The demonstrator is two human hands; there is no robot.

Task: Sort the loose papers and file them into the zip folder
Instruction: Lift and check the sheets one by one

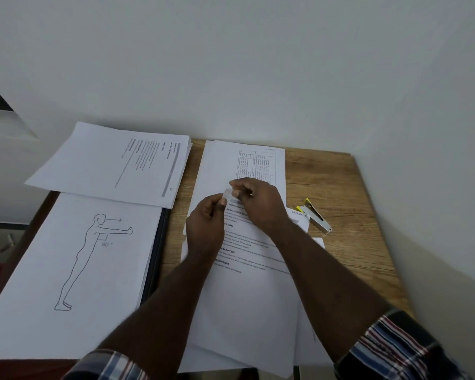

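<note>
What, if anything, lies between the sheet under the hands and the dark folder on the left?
The figure-drawing page lies on top of the zip folder, so only the folder's dark edge shows. Both the left hand and right hand pinch a small pale object over the text sheet.

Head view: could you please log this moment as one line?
left hand + right hand: pinch small clear item | over printed sheet | stapler: idle, right | figure-drawing sheet: left

A wooden table [340, 171] stands against a white wall [258, 64]. Toward three o'clock on it lies a yellow-and-metal stapler [317, 216], tilted.
</note>
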